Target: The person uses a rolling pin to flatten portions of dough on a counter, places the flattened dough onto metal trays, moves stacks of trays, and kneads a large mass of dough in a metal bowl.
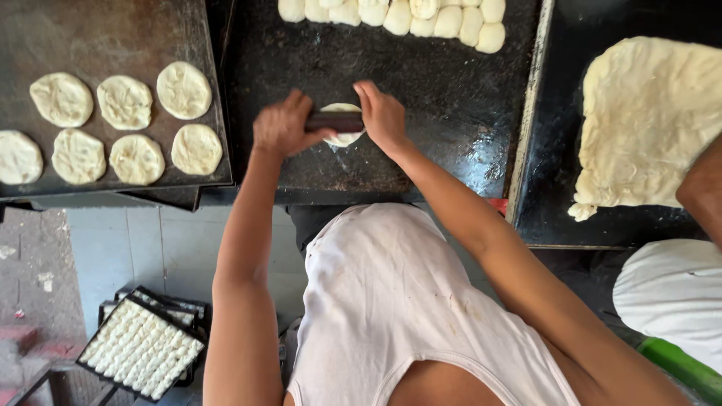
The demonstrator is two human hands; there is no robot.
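A dark rolling pin lies across a small round piece of dough on the black greasy worktop. My left hand presses on the pin's left end with its fingers curled over it. My right hand presses on the pin's right end, palm down. Most of the dough piece is hidden under the pin and my hands.
Several flattened dough rounds lie on a dark tray to the left. Dough balls line the worktop's far edge. A large dough sheet lies at right, near another person's arm. A tray of dough pieces sits on the floor.
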